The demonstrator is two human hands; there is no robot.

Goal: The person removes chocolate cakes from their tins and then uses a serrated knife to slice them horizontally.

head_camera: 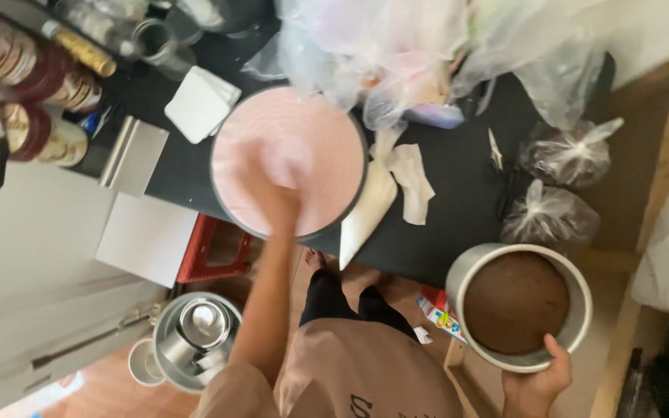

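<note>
A round pink-topped disc (323,139) with a dark rim lies on the black table (458,224). My left hand (276,190) is blurred and rests flat on the disc's near side, holding nothing that I can see. At the lower right my right hand (540,379) grips the near rim of a round metal cake tin (468,272), held off the table's edge. A brown cake (516,302) fills the tin.
A white piping bag (369,209) and crumpled paper (413,182) lie right of the disc. Tied plastic bags (551,213) and scissors (495,149) sit further right. White boards (201,104), jars (36,73), a red stool (214,251) and stacked metal tins (195,333) are on the left.
</note>
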